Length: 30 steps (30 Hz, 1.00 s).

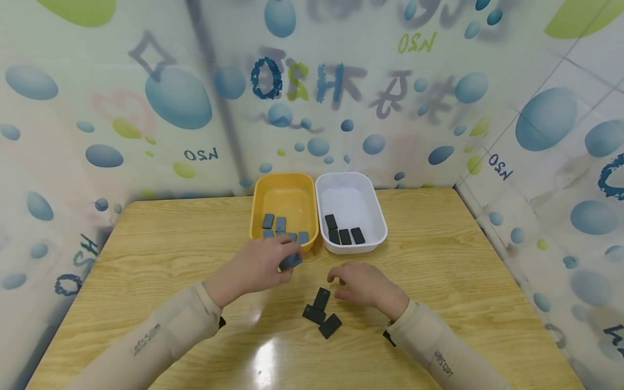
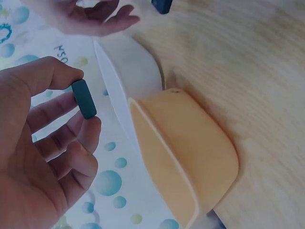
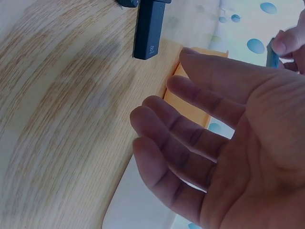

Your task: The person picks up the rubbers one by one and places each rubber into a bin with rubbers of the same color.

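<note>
My left hand (image 1: 258, 264) pinches a small blue-grey rectangular block (image 1: 291, 261) between thumb and fingers, just in front of the yellow bin (image 1: 287, 195). In the left wrist view the block (image 2: 84, 98) is held by its ends, clear of the table. Several blue-grey blocks (image 1: 280, 223) lie in the yellow bin. My right hand (image 1: 368, 285) hovers with relaxed, slightly bent fingers and holds nothing. Close to it, three black rectangular blocks (image 1: 321, 299) lie on the table; one black block (image 3: 148, 33) shows a small printed mark.
A white bin (image 1: 348, 189) touches the yellow bin's right side and contains several black blocks (image 1: 358, 235). Both bins stand at the back of the wooden table (image 1: 185, 244), against a patterned wall covering (image 1: 317, 124). Another patterned wall rises on the right.
</note>
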### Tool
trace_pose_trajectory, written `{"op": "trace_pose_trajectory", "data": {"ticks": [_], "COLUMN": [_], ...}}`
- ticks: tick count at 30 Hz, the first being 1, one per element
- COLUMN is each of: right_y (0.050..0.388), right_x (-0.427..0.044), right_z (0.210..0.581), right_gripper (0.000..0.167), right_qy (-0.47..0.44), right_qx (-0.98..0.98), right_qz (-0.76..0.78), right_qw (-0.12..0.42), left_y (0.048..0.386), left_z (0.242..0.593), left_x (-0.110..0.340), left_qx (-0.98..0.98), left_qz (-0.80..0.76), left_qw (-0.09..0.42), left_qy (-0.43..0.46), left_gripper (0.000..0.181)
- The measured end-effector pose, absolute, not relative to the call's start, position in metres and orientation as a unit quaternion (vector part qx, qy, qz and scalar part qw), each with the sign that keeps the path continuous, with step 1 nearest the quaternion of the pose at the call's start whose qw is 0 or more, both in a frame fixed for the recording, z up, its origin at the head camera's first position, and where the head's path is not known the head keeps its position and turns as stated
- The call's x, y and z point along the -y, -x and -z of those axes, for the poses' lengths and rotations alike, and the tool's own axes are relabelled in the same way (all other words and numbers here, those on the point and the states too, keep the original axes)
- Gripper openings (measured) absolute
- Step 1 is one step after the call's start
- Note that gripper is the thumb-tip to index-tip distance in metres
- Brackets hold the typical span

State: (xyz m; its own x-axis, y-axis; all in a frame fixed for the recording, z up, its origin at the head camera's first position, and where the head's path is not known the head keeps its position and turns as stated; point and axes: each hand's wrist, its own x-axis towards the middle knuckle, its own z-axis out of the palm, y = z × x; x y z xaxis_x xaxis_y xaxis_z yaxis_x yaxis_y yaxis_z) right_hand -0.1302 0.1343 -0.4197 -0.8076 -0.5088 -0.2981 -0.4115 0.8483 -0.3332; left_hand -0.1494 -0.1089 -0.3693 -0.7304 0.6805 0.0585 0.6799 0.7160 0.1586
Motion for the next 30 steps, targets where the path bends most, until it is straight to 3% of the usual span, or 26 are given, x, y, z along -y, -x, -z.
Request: {"op": "trace_pose_trajectory", "data": {"ticks": [9, 30], "right_y": [0.130, 0.130], "right_x": [-0.134, -0.132], "right_z": [0.422, 0.422], "right_gripper": [0.028, 0.027], "right_qy": [0.246, 0.245], "right_qx": [-0.942, -0.940], "right_qz": [0.123, 0.130], "right_qw": [0.193, 0.198], "left_y": [0.168, 0.217], "left_z": [0.364, 0.373], "left_x": [0.108, 0.102], "left_qx": [-0.938, -0.971], "left_qz": [-0.099, -0.115], "left_qw": [-0.008, 0.053], "left_qy": [-0.333, -0.203], "left_gripper": [0.033, 0.031]}}
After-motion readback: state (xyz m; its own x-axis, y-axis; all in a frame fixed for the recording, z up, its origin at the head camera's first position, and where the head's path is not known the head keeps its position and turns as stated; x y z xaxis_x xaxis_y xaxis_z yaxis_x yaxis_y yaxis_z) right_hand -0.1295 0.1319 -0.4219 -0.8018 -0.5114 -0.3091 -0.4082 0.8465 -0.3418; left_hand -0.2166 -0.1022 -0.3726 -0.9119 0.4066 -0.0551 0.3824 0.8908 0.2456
